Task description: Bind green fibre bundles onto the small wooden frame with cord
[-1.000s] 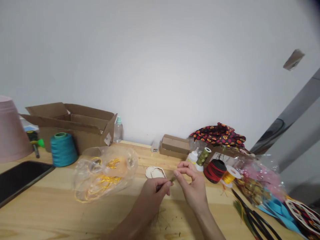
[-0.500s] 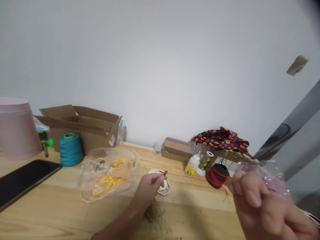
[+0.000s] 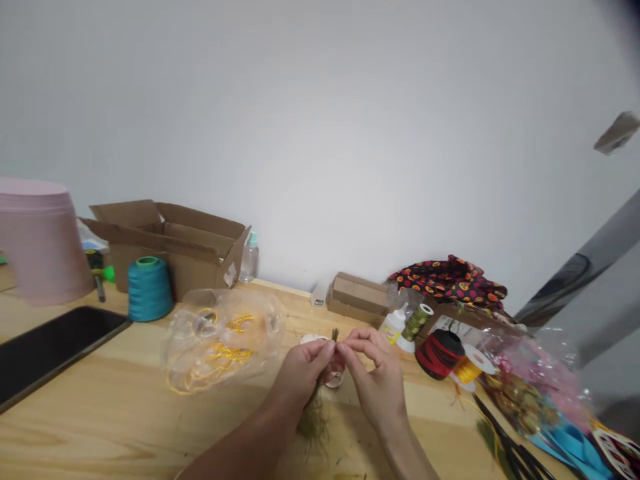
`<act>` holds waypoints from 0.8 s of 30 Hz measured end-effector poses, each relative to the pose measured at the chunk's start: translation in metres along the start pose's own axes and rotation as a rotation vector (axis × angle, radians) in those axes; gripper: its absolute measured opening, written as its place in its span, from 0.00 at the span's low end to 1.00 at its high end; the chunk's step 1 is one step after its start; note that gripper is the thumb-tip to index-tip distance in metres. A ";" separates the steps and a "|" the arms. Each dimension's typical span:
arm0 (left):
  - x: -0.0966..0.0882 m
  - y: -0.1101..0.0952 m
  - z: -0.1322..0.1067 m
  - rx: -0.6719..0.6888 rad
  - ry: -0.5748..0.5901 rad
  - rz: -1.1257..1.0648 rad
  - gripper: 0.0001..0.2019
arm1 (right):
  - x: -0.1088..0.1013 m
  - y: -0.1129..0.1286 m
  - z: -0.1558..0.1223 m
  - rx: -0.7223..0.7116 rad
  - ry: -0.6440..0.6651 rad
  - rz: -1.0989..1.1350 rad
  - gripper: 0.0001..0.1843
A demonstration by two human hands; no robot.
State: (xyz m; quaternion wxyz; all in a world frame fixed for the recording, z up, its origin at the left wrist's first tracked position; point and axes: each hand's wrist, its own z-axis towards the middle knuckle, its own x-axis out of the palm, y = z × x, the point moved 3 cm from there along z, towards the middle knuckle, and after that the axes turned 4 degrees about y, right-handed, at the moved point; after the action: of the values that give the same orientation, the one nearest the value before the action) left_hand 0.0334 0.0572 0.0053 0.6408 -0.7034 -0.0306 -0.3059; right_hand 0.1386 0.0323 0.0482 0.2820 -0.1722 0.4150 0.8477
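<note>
My left hand (image 3: 305,370) pinches a bundle of thin green dried stems (image 3: 313,425) near its top. A short cut end pokes up above the fingers, and loose wispy ends hang down over the table. Right beside it, my right hand (image 3: 375,373) is closed in a pinch, its fingertips meeting those of the left at the bundle. Whatever sits between the right fingertips is too small to make out. Behind the hands lies a flat white cut-out piece (image 3: 334,381), mostly covered by them.
A clear bag of yellow cord (image 3: 225,350), a teal thread cone (image 3: 149,290) and a phone (image 3: 55,353) lie left. On the right are a glue bottle (image 3: 393,324), green thread spool (image 3: 418,323), red-black cord spool (image 3: 440,353), yellow spool (image 3: 473,365) and black scissors (image 3: 510,443).
My right hand has come from close to the camera at the right down to the bundle, beside my left hand. The left keeps its grip. The view has shifted slightly, showing the scissors.
</note>
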 end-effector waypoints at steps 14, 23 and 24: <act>0.004 0.002 -0.003 0.024 0.031 0.080 0.14 | -0.002 -0.005 -0.003 -0.013 -0.056 -0.072 0.05; 0.006 0.007 -0.003 -0.049 0.009 -0.020 0.16 | -0.005 -0.008 -0.004 0.018 -0.087 -0.032 0.07; 0.006 0.007 -0.003 -0.049 0.002 -0.025 0.16 | -0.005 -0.009 -0.004 0.040 -0.088 -0.004 0.07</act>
State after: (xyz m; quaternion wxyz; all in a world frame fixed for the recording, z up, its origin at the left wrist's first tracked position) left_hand 0.0399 0.0512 0.0022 0.6195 -0.7183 -0.0310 -0.3152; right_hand 0.1482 0.0318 0.0428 0.3050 -0.1298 0.4188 0.8454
